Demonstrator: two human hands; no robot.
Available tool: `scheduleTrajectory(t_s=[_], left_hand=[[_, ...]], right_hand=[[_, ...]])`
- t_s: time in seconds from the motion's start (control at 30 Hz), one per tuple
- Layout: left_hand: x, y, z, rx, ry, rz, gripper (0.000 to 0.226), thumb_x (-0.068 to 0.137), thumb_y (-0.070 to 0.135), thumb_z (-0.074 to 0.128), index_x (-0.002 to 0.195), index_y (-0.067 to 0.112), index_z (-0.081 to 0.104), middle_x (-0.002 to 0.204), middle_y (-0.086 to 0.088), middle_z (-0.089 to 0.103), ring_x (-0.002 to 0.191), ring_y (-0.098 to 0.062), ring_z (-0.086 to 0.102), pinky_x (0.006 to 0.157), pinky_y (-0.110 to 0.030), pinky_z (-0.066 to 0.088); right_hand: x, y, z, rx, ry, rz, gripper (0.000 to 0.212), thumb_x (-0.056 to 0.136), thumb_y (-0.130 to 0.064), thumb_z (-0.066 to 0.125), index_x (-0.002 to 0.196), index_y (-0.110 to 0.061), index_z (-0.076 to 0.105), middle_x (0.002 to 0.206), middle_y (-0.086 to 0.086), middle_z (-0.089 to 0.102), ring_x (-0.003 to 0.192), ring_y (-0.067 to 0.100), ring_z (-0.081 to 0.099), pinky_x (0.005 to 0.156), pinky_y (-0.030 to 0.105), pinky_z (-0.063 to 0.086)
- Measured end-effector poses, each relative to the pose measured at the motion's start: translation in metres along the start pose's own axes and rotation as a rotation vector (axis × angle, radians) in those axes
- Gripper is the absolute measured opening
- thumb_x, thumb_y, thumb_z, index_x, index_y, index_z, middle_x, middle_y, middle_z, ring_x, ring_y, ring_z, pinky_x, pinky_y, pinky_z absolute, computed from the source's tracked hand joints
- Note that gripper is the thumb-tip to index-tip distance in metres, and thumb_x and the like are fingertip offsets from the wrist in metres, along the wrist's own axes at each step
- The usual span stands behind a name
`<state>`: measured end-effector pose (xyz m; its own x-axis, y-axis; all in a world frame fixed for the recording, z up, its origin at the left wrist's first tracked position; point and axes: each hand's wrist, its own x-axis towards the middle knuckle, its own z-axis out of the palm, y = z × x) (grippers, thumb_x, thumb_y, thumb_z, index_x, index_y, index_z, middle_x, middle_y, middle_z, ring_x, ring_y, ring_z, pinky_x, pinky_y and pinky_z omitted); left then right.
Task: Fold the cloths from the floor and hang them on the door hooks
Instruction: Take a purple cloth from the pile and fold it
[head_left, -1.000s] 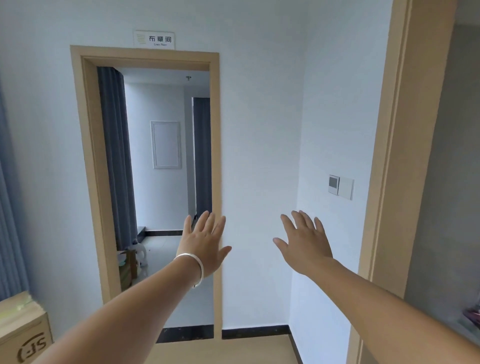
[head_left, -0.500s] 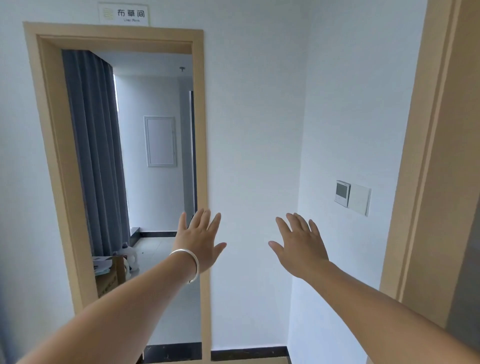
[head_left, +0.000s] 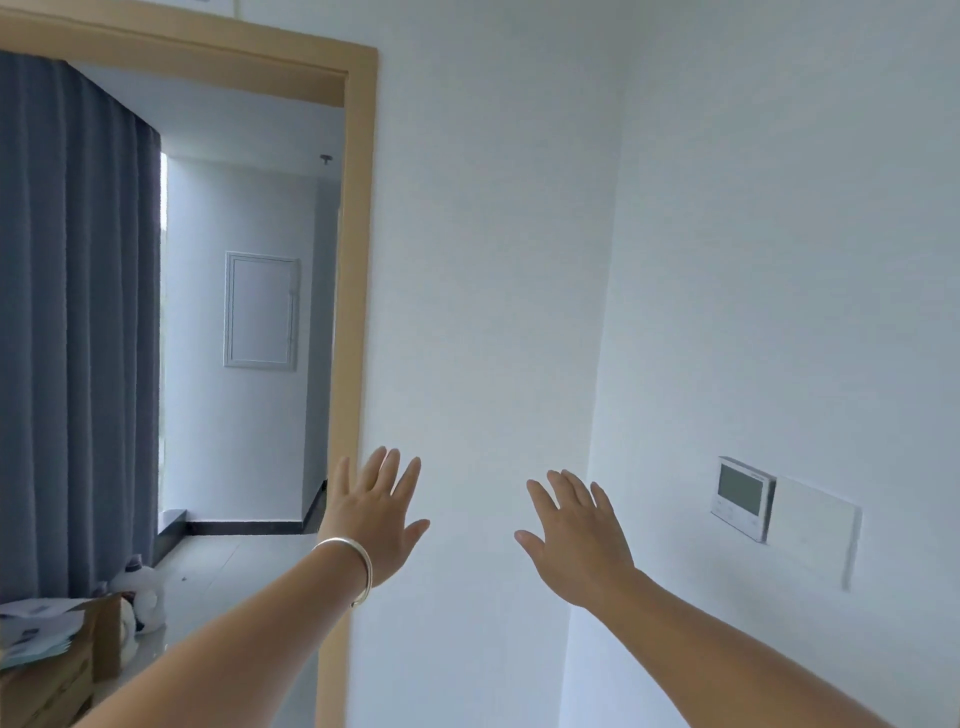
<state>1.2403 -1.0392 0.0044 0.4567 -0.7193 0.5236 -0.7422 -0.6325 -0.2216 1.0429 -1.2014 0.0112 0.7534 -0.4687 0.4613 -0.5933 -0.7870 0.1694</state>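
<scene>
cloths and door hooks: i can see neither from here, so i cannot tell where they lie. my hands hold nothing. my left hand (head_left: 376, 514) is raised at about 6 o'clock in the view, palm away from me, fingers straight and slightly spread, thumb out toward 3 o'clock. a silver bangle (head_left: 353, 566) sits on that wrist. my right hand (head_left: 576, 535) is up beside it toward 5 o'clock, also released, fingers straight and fanned, thumb pointing toward 9 o'clock. the two hands are apart, touching nothing that i can make out, both in front of the white wall (head_left: 483, 260).

behind my left hand runs the tan door frame (head_left: 358, 260), its upright going from 12 down to 6 o'clock. through the doorway, at 9 o'clock, hangs a grey-blue curtain (head_left: 67, 312). beyond it, a white panel (head_left: 261, 310) is set in the far wall and a pale tiled floor (head_left: 228, 566) is edged with a dark skirting. at 8 o'clock, low in the corner, a cardboard box (head_left: 62, 675) carries some papers (head_left: 36, 631), with a white jug (head_left: 140, 592) just beside it on the floor.

at 3 o'clock, on the side wall, a small thermostat (head_left: 742, 496) with a grey screen sits touching a plain white switch plate (head_left: 813, 525).
</scene>
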Motion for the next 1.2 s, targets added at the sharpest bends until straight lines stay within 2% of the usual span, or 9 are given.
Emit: scheduleTrajectory(t_s=[0.2,0.43,0.6,0.87,1.03,1.2], left_hand=[[0.069,-0.046,0.049,0.022,0.008,-0.04,0.074,0.096,0.059,0.02,0.153,0.021,-0.009,0.162,-0.006,-0.001,0.148,-0.023,-0.008,0.117,-0.054,-0.002],[0.062,-0.148,0.096,0.075,-0.092,-0.195,0.073,0.097,0.059,0.018,0.153,0.022,-0.009,0.162,-0.005,-0.004,0.148,-0.023,-0.009,0.116,-0.055,-0.004],[0.011,-0.254,0.125,0.194,-0.197,-0.409,0.073,0.096,0.061,0.017,0.153,0.024,-0.009,0.162,-0.004,-0.002,0.148,-0.026,-0.008,0.116,-0.057,-0.002],[-0.097,-0.417,0.127,0.418,-0.362,-0.833,0.074,0.095,0.061,0.018,0.153,0.024,-0.01,0.162,-0.005,-0.004,0.148,-0.026,-0.009,0.116,-0.057,-0.006],[-0.149,-0.482,0.098,0.516,-0.406,-1.045,0.075,0.095,0.061,0.023,0.153,0.024,-0.009,0.162,-0.004,-0.003,0.148,-0.022,-0.011,0.117,-0.055,-0.005],[-0.202,-0.509,0.07,0.61,-0.438,-1.271,0.074,0.095,0.061,0.021,0.153,0.026,-0.01,0.162,-0.004,-0.006,0.148,-0.023,-0.011,0.115,-0.054,-0.007]], right_hand=[[0.1,-0.026,0.029,-0.004,0.05,-0.045,0.064,0.099,-0.054,0.027,0.153,-0.022,0.012,0.161,0.006,0.01,0.148,0.021,0.003,0.12,0.044,0.003],[0.192,-0.117,0.069,0.085,0.061,-0.204,0.064,0.099,-0.053,0.025,0.153,-0.021,0.013,0.161,0.006,0.011,0.148,0.021,0.003,0.12,0.043,0.005],[0.249,-0.23,0.094,0.186,0.103,-0.396,0.061,0.098,-0.053,0.03,0.149,-0.022,0.021,0.156,0.005,0.021,0.145,0.023,0.013,0.118,0.042,0.011],[0.309,-0.456,0.113,0.434,0.104,-0.779,0.064,0.098,-0.055,0.029,0.152,-0.023,0.017,0.16,0.006,0.014,0.147,0.023,0.006,0.119,0.044,0.009],[0.331,-0.583,0.095,0.579,0.14,-1.018,0.066,0.099,-0.054,0.025,0.154,-0.02,0.01,0.162,0.007,0.007,0.149,0.023,0.0,0.12,0.045,0.003],[0.32,-0.688,0.075,0.709,0.156,-1.242,0.065,0.099,-0.054,0.027,0.153,-0.021,0.013,0.161,0.009,0.01,0.148,0.023,0.003,0.12,0.045,0.004]])
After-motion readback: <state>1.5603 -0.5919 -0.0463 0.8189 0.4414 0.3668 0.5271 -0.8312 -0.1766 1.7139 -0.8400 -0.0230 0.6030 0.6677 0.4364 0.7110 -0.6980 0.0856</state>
